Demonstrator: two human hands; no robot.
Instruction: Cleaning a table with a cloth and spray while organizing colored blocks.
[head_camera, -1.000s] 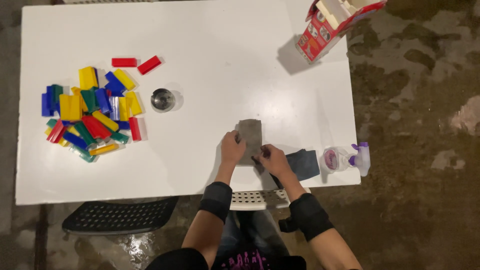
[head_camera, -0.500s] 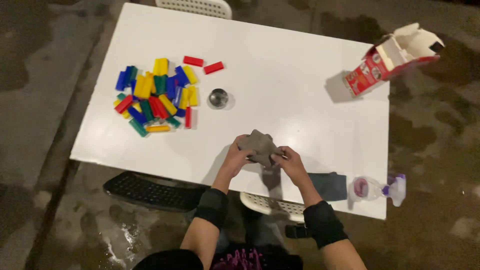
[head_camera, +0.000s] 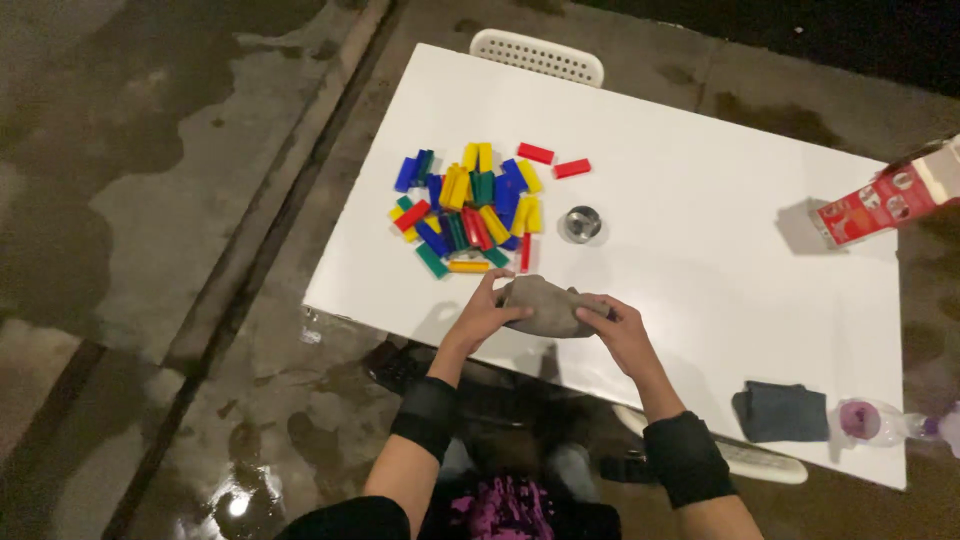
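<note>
While both hands are gripping a bunched grey cloth (head_camera: 545, 305) at the near edge of the counter (head_camera: 700, 190), the cloth is sitting crumpled, not yet flat or folded.

The left hand (head_camera: 487, 312) is pinching the cloth's left end and the right hand (head_camera: 622, 332) is clasping its right end, the soft fabric lumped between them just above the white, smooth counter. Beyond the hands, a small round metal cup (head_camera: 581, 223) is standing near the middle, beside a loose heap of glossy plastic blocks (head_camera: 470, 205) in red, yellow, blue and green. A darker folded cloth (head_camera: 782, 411) is lying by the near right corner, next to a clear plastic bottle (head_camera: 890, 421). A red and white carton (head_camera: 885, 203) is tipping at the far right edge.
</note>
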